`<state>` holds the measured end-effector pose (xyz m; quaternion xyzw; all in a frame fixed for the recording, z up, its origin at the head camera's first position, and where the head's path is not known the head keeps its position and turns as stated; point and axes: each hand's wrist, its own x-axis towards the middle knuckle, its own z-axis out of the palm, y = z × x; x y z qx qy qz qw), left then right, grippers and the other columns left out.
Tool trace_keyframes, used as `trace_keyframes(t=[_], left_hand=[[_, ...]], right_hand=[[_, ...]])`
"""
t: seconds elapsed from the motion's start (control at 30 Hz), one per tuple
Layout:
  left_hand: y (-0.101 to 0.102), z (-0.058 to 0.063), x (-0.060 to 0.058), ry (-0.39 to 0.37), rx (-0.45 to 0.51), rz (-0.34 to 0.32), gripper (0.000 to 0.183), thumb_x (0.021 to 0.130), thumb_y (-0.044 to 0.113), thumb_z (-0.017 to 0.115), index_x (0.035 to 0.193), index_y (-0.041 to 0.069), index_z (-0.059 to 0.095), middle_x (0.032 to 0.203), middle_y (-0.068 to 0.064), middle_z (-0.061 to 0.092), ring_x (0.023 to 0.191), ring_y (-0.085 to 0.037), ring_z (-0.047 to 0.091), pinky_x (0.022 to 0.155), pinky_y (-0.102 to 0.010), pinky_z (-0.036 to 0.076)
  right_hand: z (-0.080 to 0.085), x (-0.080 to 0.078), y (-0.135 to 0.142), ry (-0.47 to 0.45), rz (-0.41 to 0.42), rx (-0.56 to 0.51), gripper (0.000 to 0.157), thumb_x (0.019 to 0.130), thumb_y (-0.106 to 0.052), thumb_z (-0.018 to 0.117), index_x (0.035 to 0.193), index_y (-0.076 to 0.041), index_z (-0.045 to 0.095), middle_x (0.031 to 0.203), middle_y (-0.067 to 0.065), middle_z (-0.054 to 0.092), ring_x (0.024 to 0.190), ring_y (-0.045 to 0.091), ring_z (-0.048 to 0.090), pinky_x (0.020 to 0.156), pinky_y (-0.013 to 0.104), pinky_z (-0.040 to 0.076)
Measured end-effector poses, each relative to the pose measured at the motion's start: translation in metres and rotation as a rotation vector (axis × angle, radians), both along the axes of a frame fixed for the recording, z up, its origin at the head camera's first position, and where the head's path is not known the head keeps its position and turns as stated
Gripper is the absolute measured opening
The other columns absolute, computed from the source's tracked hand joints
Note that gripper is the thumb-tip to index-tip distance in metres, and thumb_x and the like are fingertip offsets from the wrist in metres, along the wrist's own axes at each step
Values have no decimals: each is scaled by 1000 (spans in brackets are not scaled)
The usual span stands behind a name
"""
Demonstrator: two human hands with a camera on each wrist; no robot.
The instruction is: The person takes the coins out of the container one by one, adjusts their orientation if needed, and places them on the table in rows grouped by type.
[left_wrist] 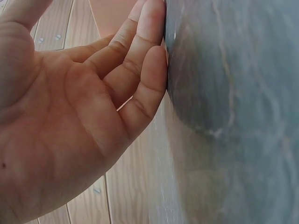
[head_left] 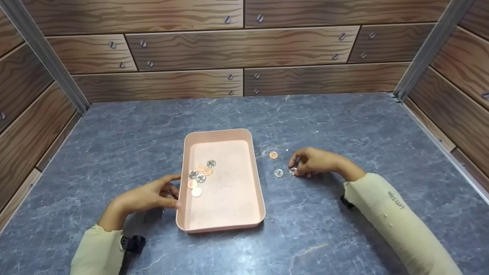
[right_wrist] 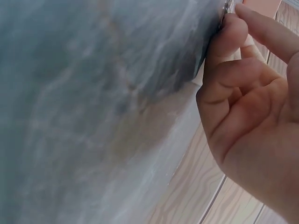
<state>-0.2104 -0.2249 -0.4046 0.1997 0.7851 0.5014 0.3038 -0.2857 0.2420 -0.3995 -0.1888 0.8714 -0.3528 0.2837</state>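
A pink rectangular tray (head_left: 229, 198) stands on the table, with several copper-coloured and silver coins (head_left: 200, 178) grouped in its left half. My left hand (head_left: 147, 196) touches the tray's left wall with thumb and fingertips, its fingers loosely bent. In the left wrist view the fingertips (left_wrist: 154, 70) rest on the tabletop. To the right of the tray, my right hand (head_left: 315, 162) pinches a silver coin (head_left: 293, 171) at the table surface between thumb and fingers. Beside it lie a second silver coin (head_left: 278, 173) and a copper-coloured coin (head_left: 273, 155).
The table (head_left: 344, 118) has a grey-blue marbled top. Wood-patterned panels (head_left: 240, 47) close it in at the back and sides, with metal posts at the rear corners. A few tiny white specks (head_left: 317, 131) lie behind the right hand.
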Motion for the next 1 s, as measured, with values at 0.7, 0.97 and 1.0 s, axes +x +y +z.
trace_keyframes(t=[0.7, 0.97, 1.0], left_hand=[[-3, 0, 1, 12, -37, 1, 95, 84, 21, 75, 149, -10, 13, 112, -20, 61, 95, -15, 61, 83, -21, 50], [-2, 0, -1, 14, -30, -6, 94, 83, 18, 75, 149, -10, 13, 111, -19, 61, 93, -14, 61, 81, -20, 50], [-2, -1, -1, 14, -28, -5, 94, 84, 18, 75, 149, -10, 13, 111, -19, 61, 92, -14, 61, 81, -20, 50]], right_hand=[[74, 7, -15, 140, -24, -153, 29, 93, -18, 64, 119, -6, 58, 80, -1, 61, 63, 8, 53, 54, 20, 41], [89, 7, -56, 166, 43, -189, 30, 91, -17, 66, 117, -5, 60, 81, -1, 62, 63, 8, 55, 53, 19, 41], [89, 7, -62, 164, 57, -198, 30, 91, -17, 66, 117, -4, 60, 83, -1, 63, 63, 8, 55, 53, 19, 42]])
